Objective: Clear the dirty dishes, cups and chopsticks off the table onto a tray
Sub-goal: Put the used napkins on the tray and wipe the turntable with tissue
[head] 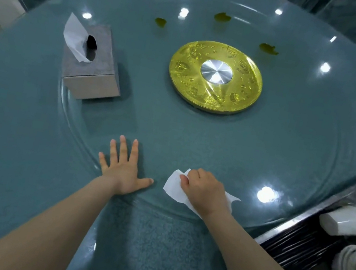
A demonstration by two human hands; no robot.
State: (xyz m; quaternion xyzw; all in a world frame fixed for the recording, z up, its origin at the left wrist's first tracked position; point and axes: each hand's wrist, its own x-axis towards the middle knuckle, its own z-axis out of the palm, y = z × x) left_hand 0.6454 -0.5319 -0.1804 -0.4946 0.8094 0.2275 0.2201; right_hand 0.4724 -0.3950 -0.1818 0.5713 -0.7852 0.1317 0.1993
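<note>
Glass table (pixel 287 153); stacked dishes (pixel 353 265) tilted beside right edge.

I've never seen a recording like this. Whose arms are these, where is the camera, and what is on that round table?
No machine here: these are a person's own bare arms, filmed by a wide-angle camera worn on the head, looking down. The left hand lies flat, fingers spread, on the round teal glass-topped table. The right hand grips a crumpled white paper tissue against the glass, apparently wiping. On the table stand a grey square tissue box with a tissue sticking out, and a round golden disc with a silver centre. At lower right, off the table, white dishes are piled up.
</note>
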